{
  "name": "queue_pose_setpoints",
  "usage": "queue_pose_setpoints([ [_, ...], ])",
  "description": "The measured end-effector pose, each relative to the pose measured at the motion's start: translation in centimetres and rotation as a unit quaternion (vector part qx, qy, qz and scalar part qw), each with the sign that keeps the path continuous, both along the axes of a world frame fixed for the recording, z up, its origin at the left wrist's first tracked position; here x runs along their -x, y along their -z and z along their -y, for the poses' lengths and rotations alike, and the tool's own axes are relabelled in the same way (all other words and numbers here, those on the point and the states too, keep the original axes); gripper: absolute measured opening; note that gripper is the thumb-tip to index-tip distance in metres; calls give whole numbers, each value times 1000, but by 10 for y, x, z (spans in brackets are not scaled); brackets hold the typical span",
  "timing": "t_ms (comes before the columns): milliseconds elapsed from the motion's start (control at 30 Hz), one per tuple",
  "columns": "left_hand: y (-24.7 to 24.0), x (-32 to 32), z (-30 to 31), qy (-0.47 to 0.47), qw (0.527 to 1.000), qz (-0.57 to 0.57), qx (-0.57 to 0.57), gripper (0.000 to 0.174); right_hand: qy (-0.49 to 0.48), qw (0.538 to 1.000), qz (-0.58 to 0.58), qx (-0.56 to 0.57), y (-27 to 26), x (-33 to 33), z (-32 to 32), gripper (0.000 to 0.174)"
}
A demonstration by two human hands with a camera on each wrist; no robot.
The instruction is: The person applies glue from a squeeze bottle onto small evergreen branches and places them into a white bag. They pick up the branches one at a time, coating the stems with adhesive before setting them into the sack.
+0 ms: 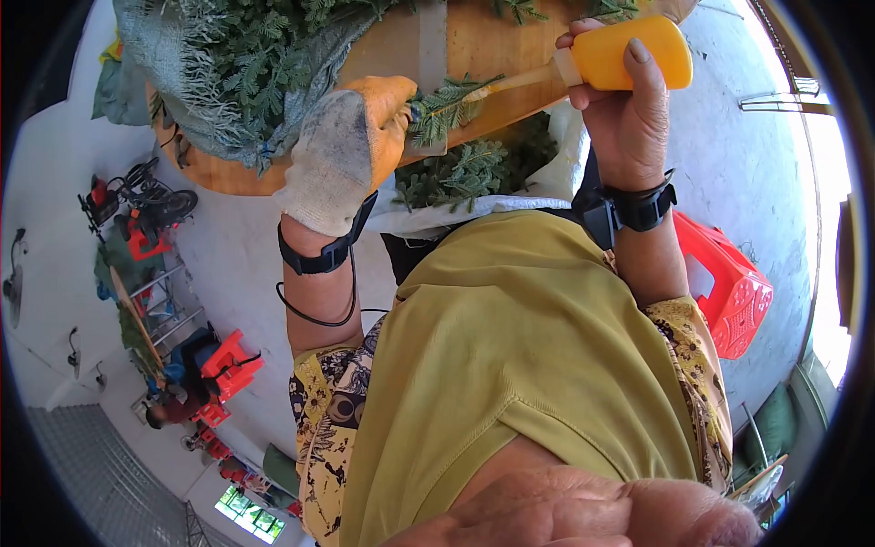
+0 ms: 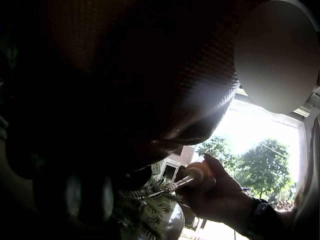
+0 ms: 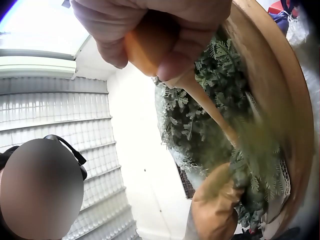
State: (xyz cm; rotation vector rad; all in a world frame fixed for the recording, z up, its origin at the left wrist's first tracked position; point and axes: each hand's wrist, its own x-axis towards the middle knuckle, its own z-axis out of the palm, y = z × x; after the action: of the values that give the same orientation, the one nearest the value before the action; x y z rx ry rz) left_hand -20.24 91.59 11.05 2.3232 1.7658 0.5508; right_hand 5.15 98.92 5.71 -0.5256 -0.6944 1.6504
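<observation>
My gloved left hand (image 1: 365, 128) pinches a small green fern-like sprig (image 1: 451, 105) over a round wooden board (image 1: 474, 41). My bare right hand (image 1: 624, 114) grips an orange squeeze bottle (image 1: 633, 50) whose long tan nozzle (image 1: 519, 82) points at the sprig's stem. In the right wrist view the right hand (image 3: 150, 15) wraps the bottle (image 3: 147, 47), and the nozzle (image 3: 210, 107) reaches down to the glove (image 3: 215, 205) and sprig. The left wrist view is mostly dark glove (image 2: 125, 75), with the right hand (image 2: 220, 195) and nozzle (image 2: 192, 177) beyond it.
A heap of green sprigs (image 1: 264, 46) on grey cloth lies on the board's left. More greenery (image 1: 465, 173) sits in a white bag below the board's edge. A red plastic stool (image 1: 729, 283) stands on the floor at the right, and red tools (image 1: 137, 219) lie at the left.
</observation>
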Motion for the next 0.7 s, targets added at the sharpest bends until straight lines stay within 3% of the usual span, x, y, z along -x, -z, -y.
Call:
queue_pose_setpoints([
  [400, -5, -5, -5, 12, 999, -6, 39, 21, 12, 1000, -8, 9, 4, -15, -5, 43],
  [700, 0, -7, -7, 11, 1000, 1, 6, 19, 35, 999, 8, 9, 12, -23, -9, 43],
])
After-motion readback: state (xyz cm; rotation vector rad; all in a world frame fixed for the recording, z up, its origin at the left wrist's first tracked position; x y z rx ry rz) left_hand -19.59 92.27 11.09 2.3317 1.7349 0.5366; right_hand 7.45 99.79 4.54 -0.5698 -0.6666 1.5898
